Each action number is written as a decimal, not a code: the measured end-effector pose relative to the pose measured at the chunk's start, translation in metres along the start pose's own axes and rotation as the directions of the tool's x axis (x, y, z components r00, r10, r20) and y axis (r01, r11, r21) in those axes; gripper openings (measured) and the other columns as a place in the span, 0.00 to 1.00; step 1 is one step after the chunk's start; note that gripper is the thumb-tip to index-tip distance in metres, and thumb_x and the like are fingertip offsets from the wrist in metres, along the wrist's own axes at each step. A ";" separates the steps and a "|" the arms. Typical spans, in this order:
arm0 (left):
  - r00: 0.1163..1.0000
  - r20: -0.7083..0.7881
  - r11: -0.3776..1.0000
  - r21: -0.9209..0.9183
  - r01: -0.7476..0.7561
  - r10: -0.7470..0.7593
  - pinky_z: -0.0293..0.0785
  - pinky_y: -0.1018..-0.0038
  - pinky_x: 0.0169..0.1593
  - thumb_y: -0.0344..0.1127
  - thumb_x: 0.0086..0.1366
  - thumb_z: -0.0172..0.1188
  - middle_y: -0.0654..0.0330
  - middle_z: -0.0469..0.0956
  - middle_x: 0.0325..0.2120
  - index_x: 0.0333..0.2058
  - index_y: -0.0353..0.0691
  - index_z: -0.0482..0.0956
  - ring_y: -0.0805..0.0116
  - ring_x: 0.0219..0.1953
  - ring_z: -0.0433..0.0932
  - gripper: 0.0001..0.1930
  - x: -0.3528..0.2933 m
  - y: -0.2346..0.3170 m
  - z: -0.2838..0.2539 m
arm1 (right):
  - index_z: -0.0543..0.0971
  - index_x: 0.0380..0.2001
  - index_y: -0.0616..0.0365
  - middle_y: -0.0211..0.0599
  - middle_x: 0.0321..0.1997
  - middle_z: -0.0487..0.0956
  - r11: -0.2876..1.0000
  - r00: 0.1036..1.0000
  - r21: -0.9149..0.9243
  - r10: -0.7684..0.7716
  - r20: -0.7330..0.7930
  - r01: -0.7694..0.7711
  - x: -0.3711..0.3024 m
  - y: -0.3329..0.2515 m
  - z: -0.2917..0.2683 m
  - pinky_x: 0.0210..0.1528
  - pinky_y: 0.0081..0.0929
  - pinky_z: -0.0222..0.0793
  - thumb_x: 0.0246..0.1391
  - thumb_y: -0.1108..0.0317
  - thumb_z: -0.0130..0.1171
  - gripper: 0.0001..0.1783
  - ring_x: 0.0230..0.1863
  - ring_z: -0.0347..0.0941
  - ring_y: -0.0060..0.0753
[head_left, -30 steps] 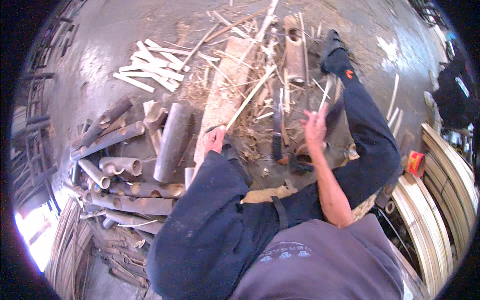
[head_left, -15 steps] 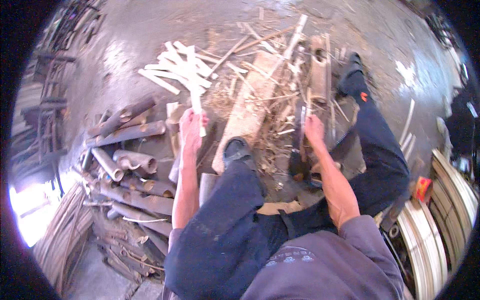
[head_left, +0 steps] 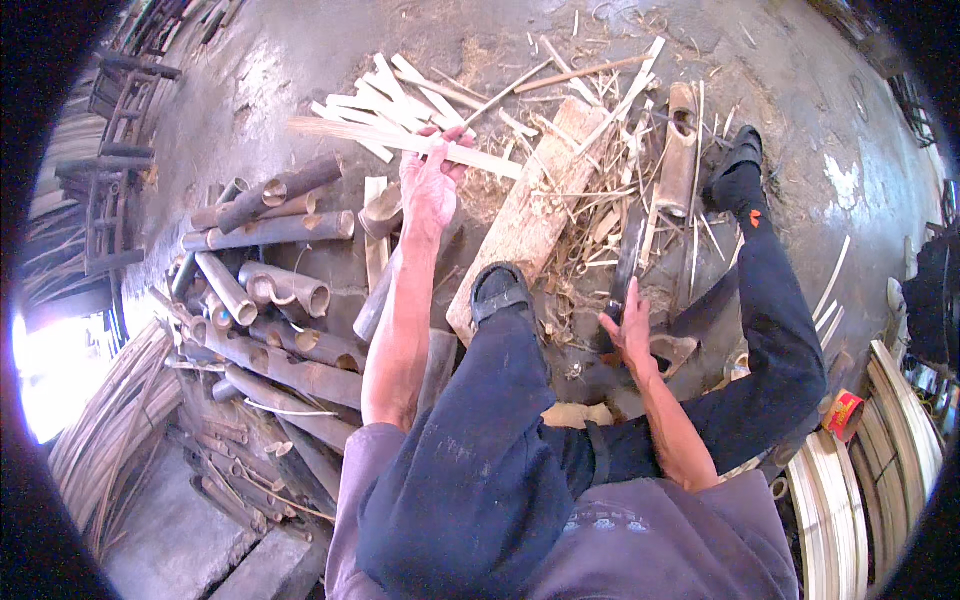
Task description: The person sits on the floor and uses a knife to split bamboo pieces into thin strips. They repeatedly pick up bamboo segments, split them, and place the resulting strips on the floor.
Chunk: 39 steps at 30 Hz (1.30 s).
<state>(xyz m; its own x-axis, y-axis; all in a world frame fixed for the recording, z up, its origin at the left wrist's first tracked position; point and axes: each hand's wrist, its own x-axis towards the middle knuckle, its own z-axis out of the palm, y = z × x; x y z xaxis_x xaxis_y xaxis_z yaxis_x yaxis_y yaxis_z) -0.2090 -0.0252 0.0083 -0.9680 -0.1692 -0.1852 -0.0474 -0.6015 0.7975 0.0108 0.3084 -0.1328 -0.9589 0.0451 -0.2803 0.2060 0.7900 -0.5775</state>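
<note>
My left hand (head_left: 430,185) is stretched forward and grips a long pale bamboo strip (head_left: 400,142) that lies crosswise over a heap of similar split strips (head_left: 385,100). My right hand (head_left: 625,325) rests low by my right leg, closed on the handle of a dark knife (head_left: 628,250) whose blade points away from me. A thick wooden block (head_left: 535,215) lies between my feet, with bamboo shavings strewn around it.
Cut bamboo tube sections (head_left: 270,310) are stacked on the left. A split bamboo tube (head_left: 680,150) lies ahead right. Bent bamboo slats (head_left: 850,500) are piled at the right edge, next to a red can (head_left: 845,415). Thin cane bundles (head_left: 110,420) lie lower left.
My left hand has reached further forward with the strip, now held crosswise over the heap of strips. My right hand dropped lower beside my leg with the knife.
</note>
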 end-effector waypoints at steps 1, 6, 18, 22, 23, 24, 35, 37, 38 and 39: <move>0.999 -0.032 0.999 0.034 -0.019 0.020 0.73 0.60 0.53 0.25 0.68 0.48 0.49 0.73 0.51 0.55 0.43 0.59 0.56 0.53 0.74 0.18 0.000 -0.001 0.005 | 0.39 0.70 0.56 0.64 0.51 0.67 0.997 0.997 -0.010 -0.074 -0.027 0.074 0.002 -0.004 0.001 0.51 0.45 0.67 0.47 0.56 0.66 0.58 0.48 0.68 0.64; 0.996 -0.056 0.992 0.116 -0.059 0.066 0.71 0.59 0.55 0.31 0.68 0.52 0.51 0.71 0.53 0.55 0.45 0.61 0.57 0.56 0.72 0.18 -0.027 -0.012 -0.005 | 0.33 0.69 0.58 0.66 0.47 0.70 0.987 0.975 0.039 0.146 0.167 -0.155 0.001 -0.023 -0.007 0.47 0.45 0.69 0.43 0.67 0.63 0.59 0.45 0.71 0.64; 0.988 -0.001 0.477 0.876 -0.075 0.157 0.73 0.69 0.35 0.42 0.59 0.63 0.55 0.79 0.31 0.43 0.35 0.74 0.66 0.30 0.78 0.19 0.009 -0.012 -0.058 | 0.61 0.63 0.56 0.56 0.40 0.78 0.877 0.927 0.328 0.374 -0.009 -0.351 -0.006 -0.101 -0.066 0.46 0.44 0.69 0.51 0.58 0.54 0.36 0.42 0.76 0.55; 1.000 0.021 -0.062 0.998 -0.021 0.009 0.73 0.56 0.50 0.46 0.59 0.60 0.40 0.78 0.41 0.47 0.34 0.75 0.44 0.47 0.77 0.23 0.032 -0.060 -0.081 | 0.62 0.62 0.57 0.54 0.41 0.79 0.916 0.963 0.327 0.265 -0.052 -0.234 -0.017 -0.104 -0.058 0.47 0.43 0.69 0.52 0.63 0.56 0.34 0.42 0.76 0.54; 0.996 0.071 -0.029 0.997 -0.069 0.047 0.69 0.54 0.55 0.46 0.59 0.59 0.37 0.74 0.47 0.53 0.35 0.70 0.42 0.52 0.73 0.28 0.037 -0.094 -0.062 | 0.62 0.62 0.58 0.54 0.41 0.78 0.925 0.958 0.297 0.273 -0.083 -0.238 -0.014 -0.096 -0.064 0.47 0.42 0.69 0.52 0.64 0.56 0.33 0.42 0.76 0.54; 0.995 0.098 0.000 0.995 -0.098 0.028 0.66 0.54 0.57 0.46 0.60 0.58 0.36 0.71 0.50 0.59 0.35 0.63 0.40 0.54 0.71 0.32 0.036 -0.095 -0.062 | 0.62 0.62 0.58 0.53 0.41 0.78 0.936 0.971 0.302 0.220 -0.094 -0.183 -0.015 -0.095 -0.058 0.47 0.42 0.69 0.52 0.64 0.56 0.33 0.42 0.76 0.53; 0.855 -0.416 0.716 0.693 0.078 0.310 0.74 0.63 0.40 0.28 0.59 0.56 0.52 0.77 0.30 0.58 0.37 0.58 0.61 0.34 0.78 0.28 0.026 -0.118 -0.040 | 0.53 0.65 0.53 0.55 0.50 0.74 0.973 0.976 0.114 0.190 0.103 -0.201 -0.013 -0.025 -0.017 0.52 0.44 0.65 0.51 0.68 0.57 0.40 0.50 0.73 0.56; 0.839 -0.426 0.684 0.724 0.092 0.338 0.76 0.65 0.35 0.26 0.60 0.55 0.53 0.75 0.33 0.60 0.37 0.55 0.64 0.31 0.77 0.30 0.034 -0.102 -0.040 | 0.51 0.66 0.61 0.59 0.63 0.64 0.944 0.948 0.167 0.252 0.196 -0.286 -0.004 -0.029 -0.018 0.62 0.42 0.58 0.49 0.72 0.58 0.42 0.61 0.64 0.58; 0.826 -0.451 0.721 0.688 0.081 0.337 0.76 0.67 0.33 0.25 0.60 0.54 0.55 0.75 0.30 0.59 0.36 0.55 0.66 0.30 0.77 0.29 0.042 -0.087 -0.047 | 0.50 0.66 0.61 0.60 0.62 0.65 0.968 0.971 0.134 0.192 0.142 -0.211 -0.006 -0.025 -0.010 0.62 0.41 0.59 0.49 0.70 0.58 0.43 0.61 0.64 0.58; 0.815 -0.473 0.757 0.650 0.066 0.335 0.76 0.68 0.31 0.25 0.60 0.53 0.56 0.74 0.28 0.59 0.34 0.55 0.67 0.30 0.77 0.28 0.055 -0.072 -0.053 | 0.49 0.67 0.61 0.61 0.61 0.66 0.986 0.988 0.098 0.128 0.086 -0.137 -0.007 -0.014 0.003 0.61 0.41 0.59 0.50 0.68 0.57 0.44 0.60 0.65 0.58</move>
<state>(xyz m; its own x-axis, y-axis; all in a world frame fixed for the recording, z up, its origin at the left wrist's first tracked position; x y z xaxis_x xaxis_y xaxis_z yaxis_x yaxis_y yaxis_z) -0.2454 -0.0325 -0.0896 -0.6881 -0.7087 -0.1557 -0.2600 0.0405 0.9648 0.0154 0.2950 -0.1254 -0.9042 0.0935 -0.4168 0.3531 0.7124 -0.6064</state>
